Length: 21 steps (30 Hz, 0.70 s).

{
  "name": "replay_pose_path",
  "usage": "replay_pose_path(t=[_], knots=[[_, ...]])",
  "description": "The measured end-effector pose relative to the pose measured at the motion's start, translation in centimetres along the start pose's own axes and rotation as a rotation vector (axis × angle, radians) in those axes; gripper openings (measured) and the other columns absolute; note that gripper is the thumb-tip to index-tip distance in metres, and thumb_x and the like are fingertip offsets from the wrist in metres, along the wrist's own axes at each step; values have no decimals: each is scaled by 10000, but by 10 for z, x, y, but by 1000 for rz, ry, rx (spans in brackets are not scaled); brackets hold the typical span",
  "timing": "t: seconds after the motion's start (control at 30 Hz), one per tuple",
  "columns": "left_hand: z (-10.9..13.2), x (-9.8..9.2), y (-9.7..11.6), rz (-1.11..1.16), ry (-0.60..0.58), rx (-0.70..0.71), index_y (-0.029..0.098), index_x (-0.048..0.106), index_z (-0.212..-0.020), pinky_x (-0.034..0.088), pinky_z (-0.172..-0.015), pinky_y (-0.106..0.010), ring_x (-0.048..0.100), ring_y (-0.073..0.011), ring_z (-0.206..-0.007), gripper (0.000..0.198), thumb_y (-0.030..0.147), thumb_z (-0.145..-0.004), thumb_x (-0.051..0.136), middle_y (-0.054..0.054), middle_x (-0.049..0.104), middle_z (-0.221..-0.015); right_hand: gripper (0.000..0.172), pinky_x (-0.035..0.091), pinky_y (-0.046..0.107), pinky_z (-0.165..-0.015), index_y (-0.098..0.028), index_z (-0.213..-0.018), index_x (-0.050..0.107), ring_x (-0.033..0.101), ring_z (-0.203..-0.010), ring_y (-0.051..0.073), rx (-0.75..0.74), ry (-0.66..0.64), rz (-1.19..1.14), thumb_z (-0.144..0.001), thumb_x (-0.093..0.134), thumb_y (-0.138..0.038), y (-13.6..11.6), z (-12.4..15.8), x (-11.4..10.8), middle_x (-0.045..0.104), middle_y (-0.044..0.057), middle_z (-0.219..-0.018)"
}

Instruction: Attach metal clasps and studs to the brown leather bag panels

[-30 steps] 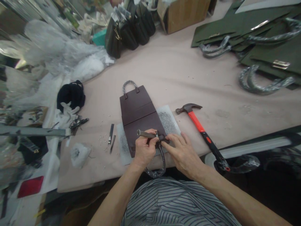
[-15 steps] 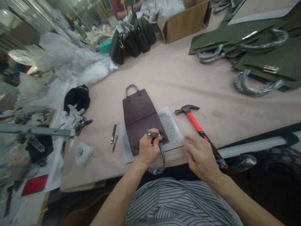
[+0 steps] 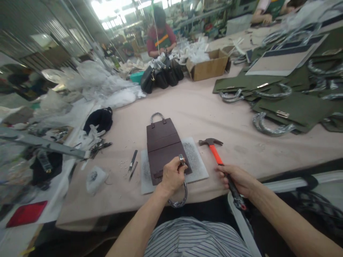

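Note:
A dark maroon leather bag piece lies flat on a speckled white cutting pad, with a wrapped handle at its far end and another hanging over the table's near edge. My left hand is closed around a metal punch, held upright on the bag's near corner. My right hand grips the black end of a hammer with an orange shaft, its head resting on the table to the right of the pad.
Two small metal tools lie left of the pad, near a black cloth and white scraps. Green bag pieces with wrapped handles cover the right side. Black bags and a cardboard box stand far back, where a person works.
My right hand left the bag piece, moved right and took hold of the hammer's grip. My left hand tipped the punch from lying sideways to upright. The camera tilted up.

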<state>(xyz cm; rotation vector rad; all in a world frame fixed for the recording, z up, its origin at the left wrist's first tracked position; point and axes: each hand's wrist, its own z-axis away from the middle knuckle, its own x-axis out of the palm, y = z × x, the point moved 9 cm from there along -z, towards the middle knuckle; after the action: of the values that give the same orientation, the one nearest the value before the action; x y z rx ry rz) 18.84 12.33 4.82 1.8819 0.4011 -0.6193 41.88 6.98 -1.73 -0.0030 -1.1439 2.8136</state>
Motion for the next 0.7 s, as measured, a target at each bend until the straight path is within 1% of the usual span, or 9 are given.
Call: replay_pose_path(t=[0.1,0.17,0.3,0.37,0.4,0.5,0.57,0.63,0.7], knots=[[-1,1,-2,16,-6,-27,211,680,-914,552,-867,-296,715,-190,-910,133,113,-840,628,-36,754,-977,194,277,192,-384,-222,-796,457,266,-389,70,-41,19,4,-912,486,-374,-22,21,11,328,-97,-571],[-1,1,-3,31,-7,-39,211,682,-918,545,-861,-293,712,-190,-906,138,111,-837,632,-32,754,-968,276,261,194,-372,-232,-802,447,275,-383,75,-184,65,74,-943,451,-469,-49,47,13,340,-94,-560],[-3,1,-1,24,-30,-52,212,677,-893,533,-830,-282,702,-190,-887,123,110,-834,640,-25,744,-924,431,300,245,-418,-237,-775,475,406,-426,111,-802,310,528,-958,429,-624,-123,128,13,453,-48,-542],[-3,0,1,15,-39,-52,212,671,-870,527,-816,-274,697,-184,-873,115,108,-836,637,-23,737,-908,462,290,275,-443,-244,-730,465,426,-421,124,-1056,413,802,-986,389,-622,-139,161,23,476,-27,-512],[-3,1,1,7,-43,-56,212,669,-860,525,-802,-270,695,-182,-858,113,107,-836,636,-22,733,-893,471,261,289,-437,-250,-709,455,408,-396,126,-1126,420,928,-1001,365,-608,-140,170,29,467,-26,-483],[-3,1,0,-1,-40,-67,213,665,-850,522,-770,-266,693,-179,-823,125,95,-826,635,-19,728,-859,471,181,318,-411,-259,-696,452,370,-331,129,-1175,322,1199,-1028,339,-574,-134,178,46,463,-32,-437],[-2,1,-1,24,-28,-57,216,666,-860,527,-792,-267,700,-180,-853,143,82,-818,635,-20,738,-891,442,210,310,-413,-262,-725,467,400,-341,134,-1196,333,1209,-1034,356,-558,-138,190,48,473,-37,-453],[-1,2,-2,39,-26,-39,220,667,-872,530,-831,-272,706,-185,-906,145,86,-824,636,-25,746,-944,396,305,294,-464,-263,-775,488,476,-412,148,-1213,529,1106,-1040,371,-533,-147,208,38,508,-23,-506],[-1,3,-3,20,-40,-36,220,665,-869,532,-838,-280,707,-191,-912,125,103,-836,638,-28,747,-950,391,335,296,-497,-259,-791,495,491,-445,157,-1245,698,1045,-1046,348,-518,-148,219,32,517,-6,-526]])
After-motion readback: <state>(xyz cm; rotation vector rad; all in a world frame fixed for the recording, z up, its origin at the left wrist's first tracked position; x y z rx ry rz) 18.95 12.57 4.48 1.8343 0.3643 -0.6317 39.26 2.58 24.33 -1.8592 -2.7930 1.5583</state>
